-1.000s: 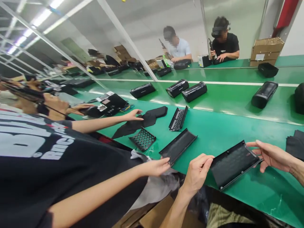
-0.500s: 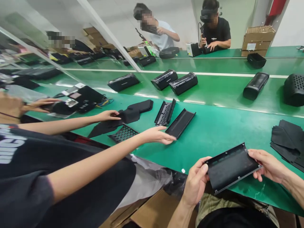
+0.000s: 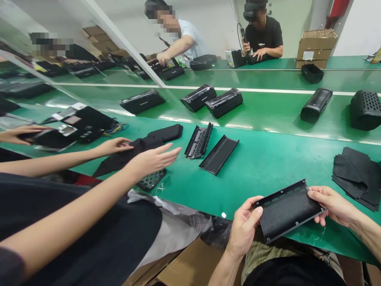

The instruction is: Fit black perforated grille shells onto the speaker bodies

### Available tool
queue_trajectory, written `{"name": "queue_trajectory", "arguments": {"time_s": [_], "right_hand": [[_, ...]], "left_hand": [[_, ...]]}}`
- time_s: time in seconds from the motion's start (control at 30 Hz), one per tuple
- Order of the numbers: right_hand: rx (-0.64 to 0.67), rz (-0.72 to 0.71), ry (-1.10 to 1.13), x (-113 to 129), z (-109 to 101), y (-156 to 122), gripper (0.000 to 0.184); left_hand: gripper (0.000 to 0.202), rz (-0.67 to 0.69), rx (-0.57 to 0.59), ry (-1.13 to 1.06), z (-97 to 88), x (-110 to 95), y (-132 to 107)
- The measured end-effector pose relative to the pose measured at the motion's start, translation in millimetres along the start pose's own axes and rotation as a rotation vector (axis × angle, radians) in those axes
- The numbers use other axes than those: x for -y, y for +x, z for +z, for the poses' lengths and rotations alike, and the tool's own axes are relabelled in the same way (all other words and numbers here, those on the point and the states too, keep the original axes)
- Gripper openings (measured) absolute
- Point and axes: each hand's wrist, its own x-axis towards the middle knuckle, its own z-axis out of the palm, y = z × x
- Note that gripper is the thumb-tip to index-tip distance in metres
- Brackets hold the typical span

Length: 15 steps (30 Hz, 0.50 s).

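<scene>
A curved black plastic panel (image 3: 288,212) with small clips along its long edges is held between my two hands, its hollow side facing up. My left hand (image 3: 245,222) grips its left end, thumb on the inner edge. At the right end, my right hand (image 3: 331,204) pinches the rim, with its thumb on top and fingers beneath. The panel is tilted over the near edge of the green table (image 3: 268,163). To the right of my right hand lies a pile of black cloth pieces (image 3: 355,174).
Left of me, a co-worker's hand (image 3: 154,161) hovers near another black panel (image 3: 219,155) and a perforated panel (image 3: 199,141). Black speaker housings (image 3: 224,103) stand on the green strip beyond. Two people sit across, near cardboard boxes (image 3: 315,47).
The co-worker beside me has let go of a panel, leaving it on the table, and drawn that hand back left. My grip on my panel is unchanged. A person opposite has reached down.
</scene>
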Motion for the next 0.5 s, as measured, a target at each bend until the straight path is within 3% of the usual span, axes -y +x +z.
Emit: {"name": "queue_trajectory", "arguments": {"time_s": [0.5], "right_hand": [[-0.004, 0.02, -0.037, 2.2, 1.1, -4.6, 0.061]], "left_hand": [[0.058, -0.013, -0.018, -0.027, 3.7, -3.1, -1.9]]}}
